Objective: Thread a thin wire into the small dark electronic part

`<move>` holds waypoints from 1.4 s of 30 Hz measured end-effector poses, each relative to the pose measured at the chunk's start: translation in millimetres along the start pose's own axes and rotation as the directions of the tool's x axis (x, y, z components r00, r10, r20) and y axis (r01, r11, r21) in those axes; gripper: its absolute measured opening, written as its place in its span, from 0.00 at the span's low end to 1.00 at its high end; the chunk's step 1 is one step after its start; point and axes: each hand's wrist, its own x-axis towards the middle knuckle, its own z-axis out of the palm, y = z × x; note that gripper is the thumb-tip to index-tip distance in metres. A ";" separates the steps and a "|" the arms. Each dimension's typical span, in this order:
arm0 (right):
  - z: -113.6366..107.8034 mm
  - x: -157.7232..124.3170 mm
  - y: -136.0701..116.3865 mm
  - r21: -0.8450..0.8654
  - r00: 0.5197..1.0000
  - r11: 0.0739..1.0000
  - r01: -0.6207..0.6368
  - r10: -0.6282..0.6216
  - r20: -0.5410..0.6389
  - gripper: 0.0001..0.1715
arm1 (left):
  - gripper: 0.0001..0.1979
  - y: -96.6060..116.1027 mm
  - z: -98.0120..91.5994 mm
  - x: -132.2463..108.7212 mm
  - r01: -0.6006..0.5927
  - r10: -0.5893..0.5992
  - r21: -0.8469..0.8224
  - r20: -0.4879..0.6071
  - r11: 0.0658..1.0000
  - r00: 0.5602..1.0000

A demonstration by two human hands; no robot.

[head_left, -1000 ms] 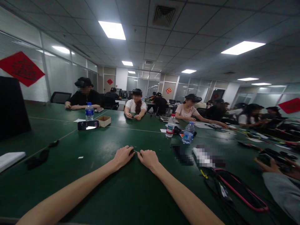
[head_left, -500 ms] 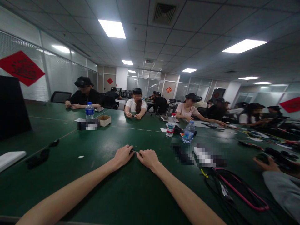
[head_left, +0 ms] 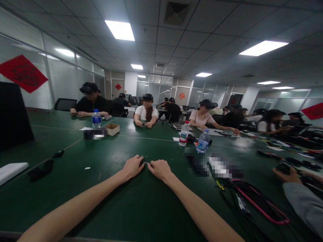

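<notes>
My left hand (head_left: pixel 133 167) rests on the green table (head_left: pixel 113 208) near the middle, fingers closed round a small dark object (head_left: pixel 142 162) that they mostly cover. Just right of it, my right hand (head_left: pixel 159 169) is closed too, its fingertips pinching a thin, pale rod-like piece (head_left: pixel 145 163). This piece spans the narrow gap and points at the dark object. Whether the two touch is too small to tell. Both forearms lie low over the table top.
Two water bottles, one red-capped (head_left: pixel 184 133) and one blue-capped (head_left: pixel 203 141), stand ahead right. A pink-edged loop (head_left: pixel 262 201) and cables lie at right, beside a person's grey sleeve (head_left: pixel 300 201). An open box (head_left: pixel 112 129) and another bottle (head_left: pixel 96 119) are ahead left.
My hands stay in nearly the same place, and the pale piece between them shows a little more clearly. At right, the neighbouring person's other hand has come into view.
</notes>
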 end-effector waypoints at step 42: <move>0.9 -0.1 -0.7 0.068 0.997 0.995 -0.076 0.074 0.027 0.36 | 0.17 4.0 -9.1 -3.4 -0.076 0.083 0.128 -0.046 0.989 0.995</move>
